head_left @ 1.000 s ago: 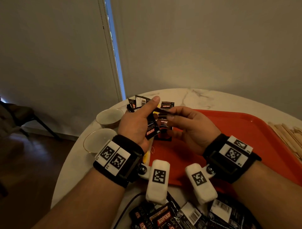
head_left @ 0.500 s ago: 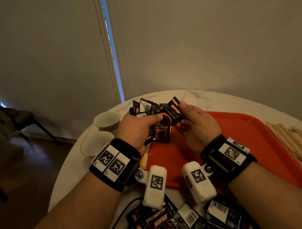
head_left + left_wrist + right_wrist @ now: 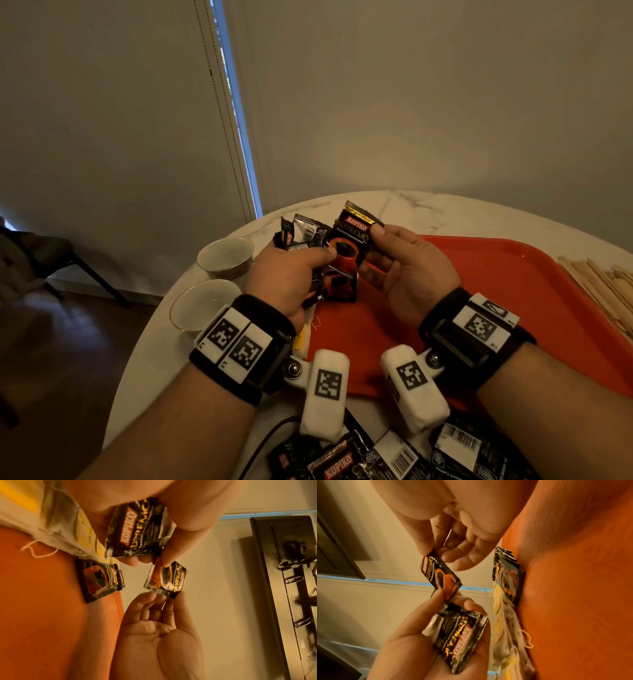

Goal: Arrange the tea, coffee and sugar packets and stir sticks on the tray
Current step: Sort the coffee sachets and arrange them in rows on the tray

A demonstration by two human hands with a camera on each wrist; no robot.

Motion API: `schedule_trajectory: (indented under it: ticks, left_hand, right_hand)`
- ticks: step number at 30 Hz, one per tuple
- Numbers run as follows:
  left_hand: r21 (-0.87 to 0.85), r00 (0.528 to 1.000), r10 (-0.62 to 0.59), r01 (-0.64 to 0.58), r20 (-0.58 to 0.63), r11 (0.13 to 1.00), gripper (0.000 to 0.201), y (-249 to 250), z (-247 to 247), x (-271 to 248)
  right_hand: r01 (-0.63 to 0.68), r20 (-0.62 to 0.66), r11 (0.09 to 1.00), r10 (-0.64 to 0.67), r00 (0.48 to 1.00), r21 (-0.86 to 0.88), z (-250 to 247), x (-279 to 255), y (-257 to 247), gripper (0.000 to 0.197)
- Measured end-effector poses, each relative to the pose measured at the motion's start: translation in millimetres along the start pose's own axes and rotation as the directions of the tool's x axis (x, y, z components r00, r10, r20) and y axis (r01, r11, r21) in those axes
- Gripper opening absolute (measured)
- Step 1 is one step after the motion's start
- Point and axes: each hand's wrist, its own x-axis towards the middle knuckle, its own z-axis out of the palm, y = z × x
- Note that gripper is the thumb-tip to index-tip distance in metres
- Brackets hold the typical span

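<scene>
My left hand [image 3: 310,260] grips a bunch of black Kopiko coffee packets [image 3: 305,233] above the red tray's [image 3: 479,291] left end. My right hand [image 3: 378,238] pinches the top corner of a single coffee packet [image 3: 352,240], held upright with its front facing me. The left thumb presses on that packet's lower edge [image 3: 168,580]. Below the hands, a stack of coffee packets [image 3: 342,287] lies on the tray. Tea bags [image 3: 303,339] with yellow tags sit along the tray's left edge. In the right wrist view, the bunch [image 3: 458,632] fills the left palm.
Two empty bowls [image 3: 226,257] [image 3: 202,303] stand on the marble table left of the tray. Wooden stir sticks [image 3: 603,287] lie beyond the tray's right edge. Several loose coffee packets [image 3: 394,455] are piled at the table's near edge, beside a black cable [image 3: 260,445].
My right hand has drawn one packet out of the left hand's bunch, lifted it and turned it upright. The left hand stays where it was, still holding the bunch.
</scene>
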Motion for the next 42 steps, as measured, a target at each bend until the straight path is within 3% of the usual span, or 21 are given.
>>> schedule_trajectory:
  ticks: [1,6,8,12,16,18,23,32,37,42]
  left_hand:
    - [0.003,1.0,0.005,-0.005,0.012,1.0,0.032,-0.2,0.1,-0.3]
    - [-0.071,0.998,0.02,-0.015,0.058,0.997,0.037,2.8,3.4,-5.7]
    - [-0.122,0.997,-0.038,0.046,0.069,0.991,0.036,5.5,3.3,-6.0]
    - [-0.233,0.975,-0.145,0.183,0.169,0.955,0.056,11.1,4.9,-10.2]
    - [-0.235,0.988,-0.101,0.125,0.114,0.964,0.061,10.9,2.7,-8.0]
    - [-0.202,0.998,-0.054,0.059,0.03,0.978,0.048,11.0,1.2,-6.5]
    - [-0.157,0.996,-0.033,0.019,-0.088,0.987,0.021,12.7,-2.8,-0.3]
    - [-0.21,0.989,-0.088,0.061,-0.12,0.976,0.024,15.2,-8.8,5.7]
    - [-0.243,0.991,-0.101,0.076,-0.092,0.967,0.035,19.6,-9.4,1.4]
    - [-0.232,0.992,-0.081,0.056,-0.098,0.971,0.024,21.3,-9.4,0.2]
  right_hand:
    - [-0.001,-0.014,1.0,0.001,1.0,-0.017,0.5,-0.4,-0.8,0.006]
    - [0.007,-0.007,0.991,-0.008,1.0,-0.133,1.1,1.7,3.9,0.011]
    - [0.01,-0.017,0.989,-0.013,1.0,-0.148,2.4,1.9,4.9,0.016]
    - [-0.031,-0.034,0.984,0.025,0.999,-0.175,1.7,2.1,5.7,0.016]
    - [-0.052,0.016,0.984,0.055,0.998,-0.171,2.5,1.8,4.4,0.005]
    - [-0.037,0.011,0.984,0.04,0.999,-0.174,2.6,2.3,3.1,0.004]
    - [-0.129,-0.208,0.948,0.069,0.976,-0.289,-9.8,6.0,9.8,0.007]
    - [-0.304,-0.263,0.834,0.199,0.944,-0.461,-10.8,12.5,13.9,0.004]
    - [-0.377,-0.299,0.752,0.247,0.922,-0.541,-2.6,17.5,12.2,0.008]
    - [-0.412,-0.333,0.729,0.263,0.906,-0.547,1.4,17.0,10.7,0.012]
